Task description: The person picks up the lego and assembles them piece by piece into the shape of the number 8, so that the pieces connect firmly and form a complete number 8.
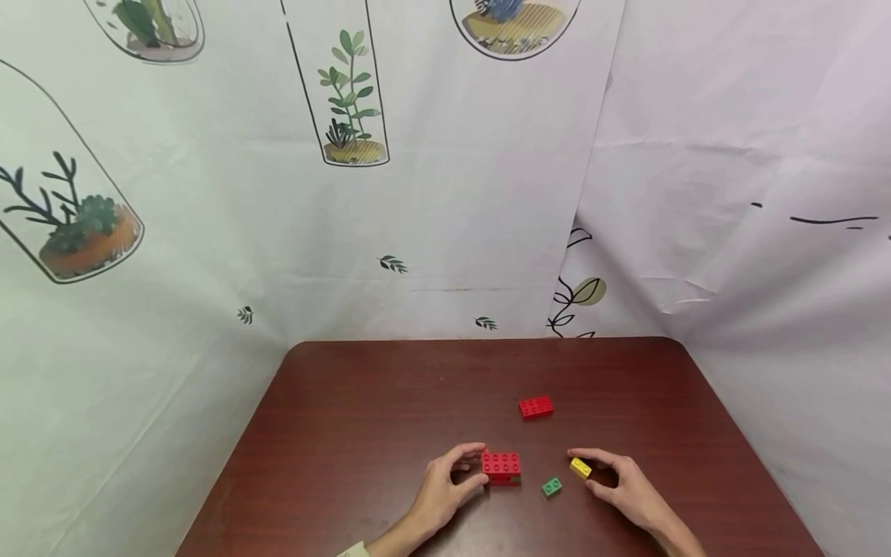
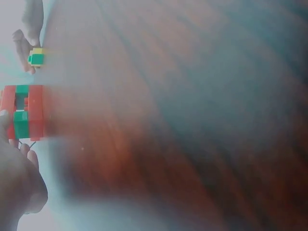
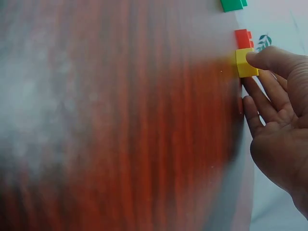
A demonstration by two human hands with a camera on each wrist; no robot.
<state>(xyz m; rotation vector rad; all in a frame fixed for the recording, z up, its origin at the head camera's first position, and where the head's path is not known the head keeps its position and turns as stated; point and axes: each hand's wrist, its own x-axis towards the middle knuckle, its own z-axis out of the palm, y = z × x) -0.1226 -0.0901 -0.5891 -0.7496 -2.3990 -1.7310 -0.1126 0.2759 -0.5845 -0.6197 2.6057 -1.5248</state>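
Note:
On the table, a red brick stack [image 1: 501, 466] has green bricks between two red layers, with a gap visible in the left wrist view [image 2: 36, 110]. My left hand [image 1: 445, 487] holds its left side between thumb and fingers. My right hand [image 1: 629, 491] is around a small yellow brick [image 1: 581, 468]; in the right wrist view the thumb touches the yellow brick [image 3: 245, 63], with the fingers behind it. A small green brick [image 1: 551, 486] lies between the stack and the yellow brick, touching neither.
Another red brick [image 1: 536, 408] lies farther back on the brown table [image 1: 390, 387], behind the stack and to its right. White patterned cloth [image 1: 445, 216] hangs behind the table and along both sides.

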